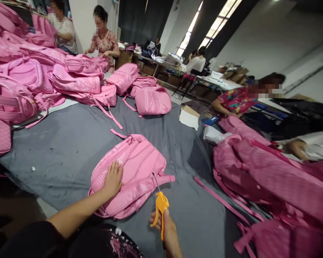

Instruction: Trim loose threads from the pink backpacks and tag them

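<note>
A pink backpack (142, 154) lies on the grey cloth (67, 150) in front of me, its strap side with the dotted padding facing up. My left hand (113, 179) rests flat on that padding, fingers stretched out, holding nothing. In my right hand (168, 229) is an orange air blow gun (161, 203), gripped by its handle and trigger. Its thin metal nozzle points up and away from me, its dark tip over the lower strap near the backpack's right edge. Whether the tip touches the strap I cannot tell.
Pink backpacks are piled at the left (18, 79), and several more (153, 100) lie along the far edge. Another pink heap (274, 172) fills the right side, with loose straps trailing. Behind stand an open cardboard box (190, 116) and several people at work.
</note>
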### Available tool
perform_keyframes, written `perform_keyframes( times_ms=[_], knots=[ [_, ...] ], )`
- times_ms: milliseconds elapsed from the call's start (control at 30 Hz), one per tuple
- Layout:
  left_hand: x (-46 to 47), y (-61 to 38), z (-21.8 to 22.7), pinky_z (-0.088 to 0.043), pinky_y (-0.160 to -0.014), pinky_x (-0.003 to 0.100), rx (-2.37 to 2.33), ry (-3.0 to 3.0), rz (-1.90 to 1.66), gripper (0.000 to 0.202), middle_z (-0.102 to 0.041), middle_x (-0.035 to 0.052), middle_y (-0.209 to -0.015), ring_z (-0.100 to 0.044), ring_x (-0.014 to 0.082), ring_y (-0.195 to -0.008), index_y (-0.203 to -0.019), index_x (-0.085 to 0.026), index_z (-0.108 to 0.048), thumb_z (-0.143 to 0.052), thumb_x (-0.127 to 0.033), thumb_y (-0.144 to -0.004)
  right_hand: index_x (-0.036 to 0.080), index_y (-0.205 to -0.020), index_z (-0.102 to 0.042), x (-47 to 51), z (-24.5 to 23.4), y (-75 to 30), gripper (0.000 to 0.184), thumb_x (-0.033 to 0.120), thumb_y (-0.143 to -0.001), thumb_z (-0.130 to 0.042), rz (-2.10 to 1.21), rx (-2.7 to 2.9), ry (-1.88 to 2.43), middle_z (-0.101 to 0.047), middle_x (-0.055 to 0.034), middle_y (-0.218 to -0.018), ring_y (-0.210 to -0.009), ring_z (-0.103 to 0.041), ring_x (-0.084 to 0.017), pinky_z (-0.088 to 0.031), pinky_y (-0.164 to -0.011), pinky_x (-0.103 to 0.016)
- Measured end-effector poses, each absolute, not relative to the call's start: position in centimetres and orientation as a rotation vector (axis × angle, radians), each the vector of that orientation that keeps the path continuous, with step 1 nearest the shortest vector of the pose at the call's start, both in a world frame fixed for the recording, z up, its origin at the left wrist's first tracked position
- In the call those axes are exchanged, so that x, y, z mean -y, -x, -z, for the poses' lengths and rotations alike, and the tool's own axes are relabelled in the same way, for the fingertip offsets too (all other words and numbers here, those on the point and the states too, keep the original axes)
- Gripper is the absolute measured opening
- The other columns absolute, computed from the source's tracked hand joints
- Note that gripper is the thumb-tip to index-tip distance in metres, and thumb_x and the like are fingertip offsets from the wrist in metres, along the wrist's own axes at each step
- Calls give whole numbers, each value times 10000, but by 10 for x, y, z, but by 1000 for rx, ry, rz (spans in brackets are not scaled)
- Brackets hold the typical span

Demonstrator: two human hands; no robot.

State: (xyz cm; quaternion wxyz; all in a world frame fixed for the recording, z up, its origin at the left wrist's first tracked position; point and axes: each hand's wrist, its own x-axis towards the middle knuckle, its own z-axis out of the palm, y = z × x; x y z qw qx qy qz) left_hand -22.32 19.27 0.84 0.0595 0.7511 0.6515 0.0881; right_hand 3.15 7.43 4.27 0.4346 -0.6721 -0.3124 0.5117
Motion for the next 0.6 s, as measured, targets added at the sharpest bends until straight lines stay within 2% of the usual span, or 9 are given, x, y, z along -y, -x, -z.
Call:
perform_keyframes(
  times_ms=[133,200,267,333,400,500,600],
  knots=[
    [-172,234,-8,-225,-1155,549,-2242,-2203,-231,654,-267,267,-1562,-288,387,-1442,-1501,-87,-353,-507,-149,-869,175,-726,-665,-65,-59,-40,751,892,-700,-444,-1136,1186,1715,-692,-86,-728,-681,-659,-227,-529,-673,-342],
    [-167,247,-12,-307,-1107,538,-2288,-2094,-258,629,-324,281,-1531,-393,384,-1383,-1492,-84,-371,-431,-63,-866,175,-720,-639,-61,-64,-43,754,896,-707,-419,-1156,1300,1698,-672,-79,-706,-655,-645,-218,-513,-635,-328],
    [-163,262,-18,-382,-1051,507,-2219,-1928,-370,612,-426,268,-1474,-499,363,-1298,-1488,-106,-382,-398,-53,-879,172,-751,-617,-64,-65,-49,765,908,-684,-421,-1224,1345,1681,-666,-77,-710,-650,-646,-220,-515,-618,-325],
    [-159,276,-24,-451,-988,448,-1962,-1691,-568,525,-580,218,-1343,-607,314,-1164,-1451,-131,-434,-421,-162,-927,172,-793,-594,-80,-69,-58,769,911,-675,-417,-1242,1380,1683,-662,-75,-710,-637,-649,-223,-521,-606,-330],
    [-150,284,-27,-516,-884,385,-1556,-1373,-734,474,-689,173,-1166,-683,266,-983,-1343,-122,-525,-430,-389,-963,182,-814,-564,-111,-79,-64,750,902,-696,-385,-1194,1432,1700,-655,-72,-699,-599,-641,-222,-514,-569,-327],
    [-136,287,-18,-542,-684,313,-1103,-845,-768,764,-725,193,-952,-704,235,-765,-1157,-58,-587,-322,-725,-895,192,-816,-543,-173,-105,-57,664,809,-808,-295,-1042,1608,1779,-656,-85,-695,-573,-637,-213,-489,-536,-303],
    [-130,286,0,-493,-547,251,-1054,-501,-770,841,-712,152,-788,-672,194,-628,-1184,-67,-544,-299,-796,-846,169,-805,-576,-222,-122,-27,594,663,-910,-264,-836,1923,1934,-646,-91,-651,-594,-634,-193,-466,-575,-274]
  ],
)
